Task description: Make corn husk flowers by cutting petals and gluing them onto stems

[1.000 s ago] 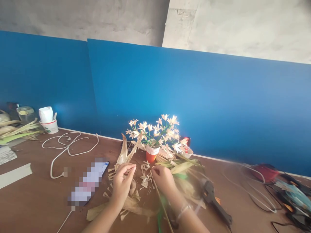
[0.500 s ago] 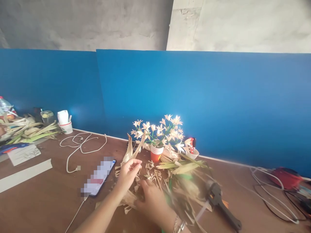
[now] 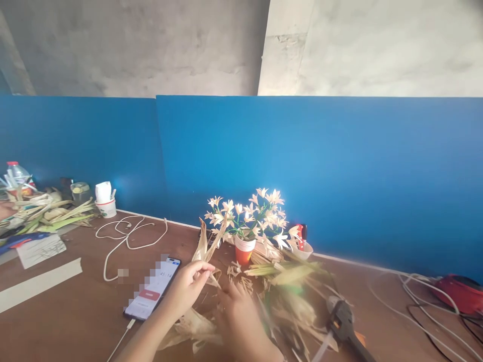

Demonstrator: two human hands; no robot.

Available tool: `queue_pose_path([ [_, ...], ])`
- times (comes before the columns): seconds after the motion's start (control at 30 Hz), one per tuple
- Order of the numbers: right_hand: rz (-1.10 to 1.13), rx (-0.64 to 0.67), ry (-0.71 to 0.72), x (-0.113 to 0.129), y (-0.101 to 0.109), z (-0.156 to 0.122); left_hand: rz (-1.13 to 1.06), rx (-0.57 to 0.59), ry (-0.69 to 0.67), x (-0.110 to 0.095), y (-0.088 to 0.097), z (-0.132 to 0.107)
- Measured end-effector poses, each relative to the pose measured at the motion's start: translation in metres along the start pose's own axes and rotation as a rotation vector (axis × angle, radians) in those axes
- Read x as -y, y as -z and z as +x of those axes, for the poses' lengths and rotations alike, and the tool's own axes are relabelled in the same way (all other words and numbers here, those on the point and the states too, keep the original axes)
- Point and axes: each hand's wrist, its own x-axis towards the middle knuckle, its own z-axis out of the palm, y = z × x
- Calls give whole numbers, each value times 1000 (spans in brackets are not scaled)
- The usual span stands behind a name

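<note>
My left hand (image 3: 193, 282) is closed, thumb and forefinger pinched on a small pale piece of corn husk (image 3: 214, 278). Beside it, my right hand (image 3: 237, 309) is curled with its back to me and slightly blurred; whatever its fingertips hold is hidden. Just beyond the hands stands an orange and white paper cup (image 3: 245, 250) with husk flowers (image 3: 249, 216) on green stems. Small husk scraps (image 3: 234, 270) lie in front of the cup. Larger dried husks (image 3: 196, 327) spread under and left of my right hand.
A glue gun (image 3: 343, 322) lies at right, near green and tan husks (image 3: 290, 274). A phone (image 3: 153, 291) on a charging cable is left of my hands. White cord (image 3: 128, 234), a paper strip (image 3: 41, 284) and another husk pile (image 3: 53, 211) are farther left. Blue partition (image 3: 302, 161) behind.
The view has tilted up slightly, so things sit lower in the picture. My right hand has moved up close to my left fingertips, where a husk piece now shows.
</note>
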Motion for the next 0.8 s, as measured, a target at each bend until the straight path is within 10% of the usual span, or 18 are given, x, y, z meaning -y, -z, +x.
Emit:
queue_pose_path([
  [0.23,-54,-157,146,-19,25,-4,85,125,-85,-20,-10,-4],
  [0.5,296,-294,-145,-33,33,-1,144,121,-225,-30,-40,-3],
  [0.8,1009,-364,-507,-55,35,6,-552,469,331,-29,-44,-12],
])
